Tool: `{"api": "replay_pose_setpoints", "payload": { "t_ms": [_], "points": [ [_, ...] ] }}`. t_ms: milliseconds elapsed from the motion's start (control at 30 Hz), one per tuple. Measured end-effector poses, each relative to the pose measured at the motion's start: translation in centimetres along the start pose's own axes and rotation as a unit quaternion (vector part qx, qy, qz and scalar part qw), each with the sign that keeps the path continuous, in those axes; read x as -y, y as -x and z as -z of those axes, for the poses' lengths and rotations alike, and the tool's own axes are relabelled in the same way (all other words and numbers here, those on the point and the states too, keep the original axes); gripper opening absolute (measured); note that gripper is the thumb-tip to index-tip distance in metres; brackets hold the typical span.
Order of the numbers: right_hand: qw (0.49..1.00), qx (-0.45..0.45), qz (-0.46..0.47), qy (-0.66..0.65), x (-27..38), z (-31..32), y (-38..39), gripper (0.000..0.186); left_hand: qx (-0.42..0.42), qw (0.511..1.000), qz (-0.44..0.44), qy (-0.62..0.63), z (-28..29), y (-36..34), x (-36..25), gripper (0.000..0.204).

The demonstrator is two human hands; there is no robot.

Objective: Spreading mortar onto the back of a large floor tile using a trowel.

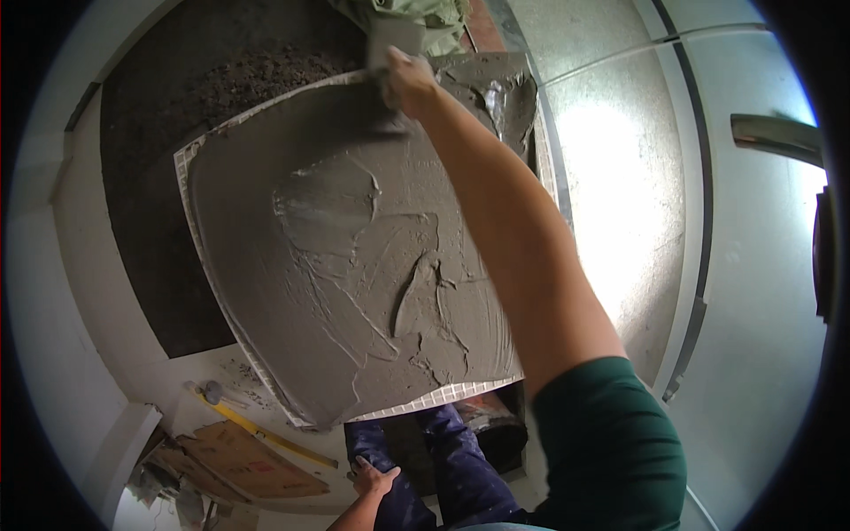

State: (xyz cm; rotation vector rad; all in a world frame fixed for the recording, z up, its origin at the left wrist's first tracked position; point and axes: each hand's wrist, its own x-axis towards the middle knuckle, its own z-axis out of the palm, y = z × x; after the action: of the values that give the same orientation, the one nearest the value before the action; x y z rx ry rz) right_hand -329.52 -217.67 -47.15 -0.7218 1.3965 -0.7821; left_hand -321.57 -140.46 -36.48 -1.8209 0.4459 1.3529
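Note:
My right hand [411, 81] reaches to the far side of a large tile and is closed round a grey plastering trowel [386, 130], blurred by motion. Wet grey mortar [257, 203] coats most of the tile, smooth at the left and ridged at the middle and near side. Along the tile's edge [447, 394] a strip of pale gridded backing stays bare. A thicker heap of mortar [496, 88] lies at the far right corner. My left hand [375, 478] rests on my thigh below the tile, fingers apart, holding nothing.
Beyond the tile lies a crumpled pale green sack [434, 26]. Dark crumbly material [266, 75] covers the floor at the far left. A yellow-handled tool [257, 427] and flattened cardboard [248, 460] are at the lower left. A dark bucket [496, 434] stands under the near edge; a glass door handle [775, 137] is at right.

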Motion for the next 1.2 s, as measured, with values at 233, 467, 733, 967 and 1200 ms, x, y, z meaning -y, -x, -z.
{"api": "replay_pose_setpoints", "payload": {
  "t_ms": [233,467,733,967,1200],
  "points": [
    [0.992,0.123,0.027,-0.029,-1.2,1.4,10.3,0.041,0.025,0.999,0.038,0.006,0.6,0.1,2.4,0.123],
    [0.997,0.008,-0.063,0.035,-0.6,19.7,11.6,0.039,-0.007,0.999,0.009,-0.038,-0.8,-2.2,3.5,0.123],
    [0.994,0.016,-0.107,-0.021,-1.9,20.1,9.6,0.042,0.041,0.999,-0.004,-0.029,0.9,-2.9,4.4,0.125],
    [0.991,0.047,-0.109,0.054,-5.7,4.6,12.1,0.044,0.03,0.999,-0.036,-0.027,1.3,-3.1,5.5,0.124],
    [0.987,0.104,-0.097,0.077,-10.6,-15.1,16.9,0.045,0.018,0.998,-0.042,0.051,-0.2,-4.1,6.9,0.124]
  ]
}}
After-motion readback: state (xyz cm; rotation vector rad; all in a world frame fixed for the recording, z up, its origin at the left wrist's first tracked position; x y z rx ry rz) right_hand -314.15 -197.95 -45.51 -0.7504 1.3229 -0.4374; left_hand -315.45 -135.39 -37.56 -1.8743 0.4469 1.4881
